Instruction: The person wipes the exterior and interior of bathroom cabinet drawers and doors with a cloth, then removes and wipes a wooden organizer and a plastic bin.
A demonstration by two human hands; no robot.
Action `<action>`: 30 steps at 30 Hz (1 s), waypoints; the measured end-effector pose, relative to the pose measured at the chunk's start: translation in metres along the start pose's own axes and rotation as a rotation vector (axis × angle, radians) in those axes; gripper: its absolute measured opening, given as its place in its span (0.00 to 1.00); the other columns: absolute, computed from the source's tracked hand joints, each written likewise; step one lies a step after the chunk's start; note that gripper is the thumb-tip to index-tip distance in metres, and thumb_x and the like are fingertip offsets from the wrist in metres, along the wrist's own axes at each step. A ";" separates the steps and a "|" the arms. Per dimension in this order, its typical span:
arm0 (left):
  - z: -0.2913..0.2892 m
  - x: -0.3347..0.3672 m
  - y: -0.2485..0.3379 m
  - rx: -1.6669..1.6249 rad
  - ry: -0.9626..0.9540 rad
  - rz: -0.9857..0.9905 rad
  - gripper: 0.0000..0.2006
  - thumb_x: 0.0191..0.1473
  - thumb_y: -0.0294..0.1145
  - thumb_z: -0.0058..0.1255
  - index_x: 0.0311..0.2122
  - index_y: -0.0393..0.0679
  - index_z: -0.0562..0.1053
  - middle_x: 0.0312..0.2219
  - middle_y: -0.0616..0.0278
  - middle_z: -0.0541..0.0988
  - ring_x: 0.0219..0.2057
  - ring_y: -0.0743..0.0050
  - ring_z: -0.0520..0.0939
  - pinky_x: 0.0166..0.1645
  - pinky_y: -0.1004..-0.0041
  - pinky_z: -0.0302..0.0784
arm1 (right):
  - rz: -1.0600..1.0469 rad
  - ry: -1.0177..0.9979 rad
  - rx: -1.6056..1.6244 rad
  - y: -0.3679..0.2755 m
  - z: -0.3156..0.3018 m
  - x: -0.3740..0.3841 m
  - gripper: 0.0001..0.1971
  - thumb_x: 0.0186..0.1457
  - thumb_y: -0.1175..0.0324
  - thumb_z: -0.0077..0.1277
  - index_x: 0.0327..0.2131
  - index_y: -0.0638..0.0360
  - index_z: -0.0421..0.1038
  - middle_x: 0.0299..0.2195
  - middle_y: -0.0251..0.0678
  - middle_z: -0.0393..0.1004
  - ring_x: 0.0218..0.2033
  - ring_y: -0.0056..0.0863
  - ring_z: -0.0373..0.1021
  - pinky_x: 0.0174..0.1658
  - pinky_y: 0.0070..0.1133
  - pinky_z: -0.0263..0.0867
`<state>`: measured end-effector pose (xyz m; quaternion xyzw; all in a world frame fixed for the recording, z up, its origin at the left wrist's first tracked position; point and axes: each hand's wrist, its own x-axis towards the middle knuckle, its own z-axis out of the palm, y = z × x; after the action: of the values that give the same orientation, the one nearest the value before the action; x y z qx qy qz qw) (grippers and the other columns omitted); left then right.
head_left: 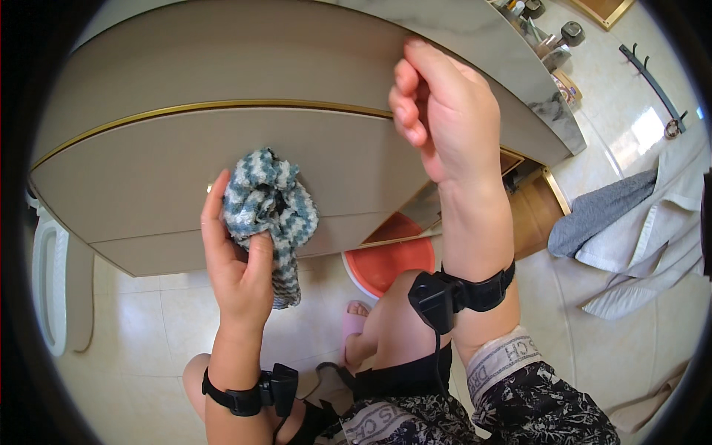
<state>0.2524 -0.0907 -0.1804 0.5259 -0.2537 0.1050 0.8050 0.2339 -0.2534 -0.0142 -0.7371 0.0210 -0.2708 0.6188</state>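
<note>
In my left hand (243,276) is a bunched cloth (271,196) with a fluffy blue-grey and white pattern. My thumb presses its front while the fingers reach round behind it, and a loose end hangs below. Behind the cloth stands a taupe cabinet (156,167) with a gold trim line. My right hand (449,111) is raised in front of the cabinet's upper panel, near the edge of the marble countertop (512,74). Its fingers are loosely bent and apart, with nothing visible in them. I cannot tell whether its fingertips touch the panel.
A red basin (389,263) sits on the tiled floor under the cabinet. Grey and white towels (604,211) hang at the right, near a black hook rail (653,85). Small bottles (552,52) crowd the countertop's far right. A white oval-rimmed fixture (52,278) stands at the left.
</note>
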 end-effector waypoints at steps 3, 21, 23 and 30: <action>0.000 0.000 -0.001 -0.005 -0.004 -0.010 0.29 0.49 0.14 0.37 0.59 0.36 0.53 0.51 0.57 0.64 0.51 0.72 0.67 0.57 0.73 0.59 | -0.001 0.008 -0.037 0.001 -0.001 0.000 0.17 0.57 0.61 0.44 0.18 0.58 0.65 0.10 0.31 0.64 0.08 0.14 0.54 0.12 0.12 0.48; 0.001 -0.002 -0.005 0.009 -0.010 0.005 0.29 0.49 0.14 0.38 0.59 0.36 0.54 0.52 0.56 0.63 0.52 0.71 0.66 0.58 0.73 0.57 | 0.010 -0.022 -0.063 0.002 0.003 -0.001 0.16 0.57 0.61 0.44 0.19 0.58 0.65 0.10 0.32 0.64 0.08 0.15 0.54 0.13 0.12 0.49; 0.000 -0.001 -0.001 0.016 -0.007 0.007 0.29 0.49 0.14 0.38 0.59 0.36 0.54 0.52 0.56 0.63 0.52 0.71 0.66 0.58 0.73 0.57 | 0.015 -0.025 -0.055 -0.001 0.006 0.000 0.16 0.57 0.61 0.44 0.19 0.58 0.65 0.10 0.32 0.64 0.08 0.15 0.54 0.13 0.12 0.49; -0.001 -0.002 -0.003 0.024 -0.011 0.016 0.30 0.49 0.15 0.39 0.59 0.37 0.53 0.52 0.56 0.63 0.52 0.71 0.66 0.58 0.73 0.58 | 0.014 -0.056 -0.034 -0.001 0.005 0.000 0.17 0.57 0.60 0.44 0.19 0.58 0.66 0.11 0.32 0.65 0.08 0.15 0.56 0.13 0.12 0.51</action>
<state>0.2523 -0.0910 -0.1843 0.5342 -0.2609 0.1119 0.7963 0.2362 -0.2485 -0.0139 -0.7548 0.0134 -0.2453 0.6082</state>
